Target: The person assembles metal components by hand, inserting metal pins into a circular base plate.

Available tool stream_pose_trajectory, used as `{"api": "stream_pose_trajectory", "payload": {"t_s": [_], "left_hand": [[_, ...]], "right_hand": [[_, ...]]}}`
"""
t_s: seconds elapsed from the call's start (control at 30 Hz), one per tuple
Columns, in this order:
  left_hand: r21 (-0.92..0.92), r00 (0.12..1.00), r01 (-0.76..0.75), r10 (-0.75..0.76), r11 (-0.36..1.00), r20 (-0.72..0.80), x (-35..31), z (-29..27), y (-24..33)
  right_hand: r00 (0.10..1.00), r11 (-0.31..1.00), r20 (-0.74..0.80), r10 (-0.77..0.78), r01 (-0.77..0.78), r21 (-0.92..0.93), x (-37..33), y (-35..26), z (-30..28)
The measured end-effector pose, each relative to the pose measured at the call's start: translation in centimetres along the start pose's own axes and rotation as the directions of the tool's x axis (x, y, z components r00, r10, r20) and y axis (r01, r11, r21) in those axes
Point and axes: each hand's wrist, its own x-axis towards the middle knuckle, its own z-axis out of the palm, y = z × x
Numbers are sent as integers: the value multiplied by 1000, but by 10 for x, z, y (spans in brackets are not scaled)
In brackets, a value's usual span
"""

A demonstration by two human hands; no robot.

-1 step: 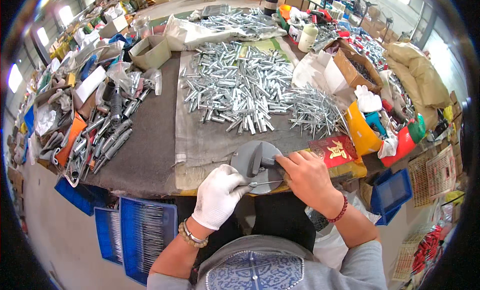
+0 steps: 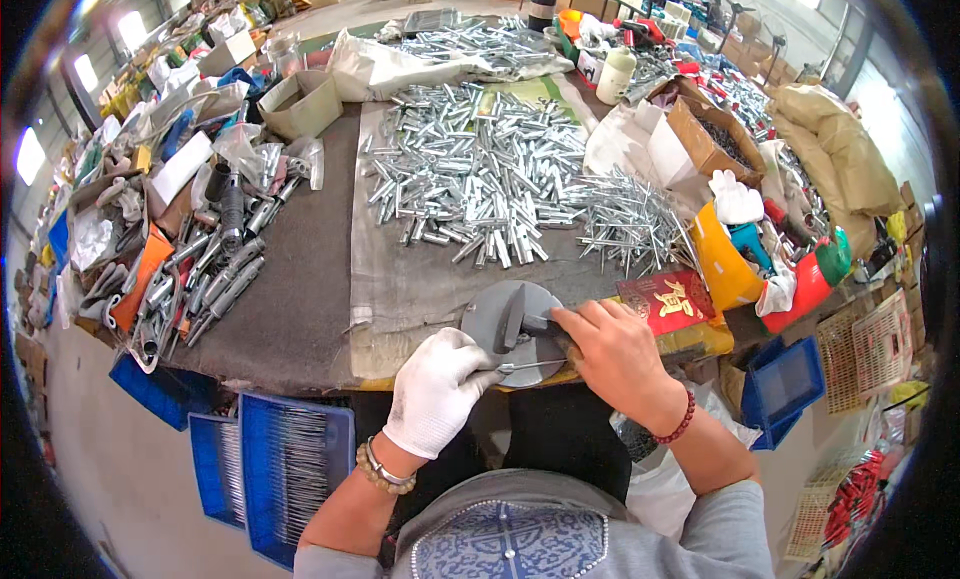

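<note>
My left hand (image 2: 437,389), in a white glove, pinches a thin silver metal rod (image 2: 530,365) by its left end. The rod lies crosswise over a round grey metal fixture (image 2: 482,324) at the table's front edge. A dark upright metal fin (image 2: 514,314) stands on the fixture's disc. My bare right hand (image 2: 617,354) is curled at the disc's right side, its index fingertip at a small grey block (image 2: 537,321) and its thumb near the rod's right end. What its fingers grip, if anything, is hidden.
Beyond the fixture lie a heap of silver metal tubes (image 2: 480,169) and a pile of thin rods (image 2: 635,224). A red printed card (image 2: 668,301) is right of my right hand. Larger metal tools (image 2: 215,279) crowd the left. Blue crates (image 2: 255,459) holding rods stand below left.
</note>
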Motion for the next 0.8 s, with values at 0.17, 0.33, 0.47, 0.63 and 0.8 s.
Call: {"api": "stream_pose_trajectory", "payload": {"t_s": [0.17, 0.33, 0.47, 0.63, 0.8], "left_hand": [[-5, 1000, -5, 5, 1000, 23, 2, -1, -6], [-23, 999, -29, 30, 999, 41, 4, -3, -7], [-30, 1000, 0, 0, 1000, 31, 1, -1, -8], [-5, 999, 8, -8, 1000, 46, 2, -2, -8], [-28, 999, 7, -6, 1000, 35, 7, 0, -13]], "right_hand": [[981, 937, 14, 192, -187, 296, -11, 1, -13], [990, 924, -64, 125, -93, 371, -30, -16, -21], [963, 925, -259, 72, 33, 378, -35, -29, -21], [993, 968, -108, -38, 64, 242, -40, -31, -10], [993, 896, -12, 119, -102, 433, -19, -21, -23]]}}
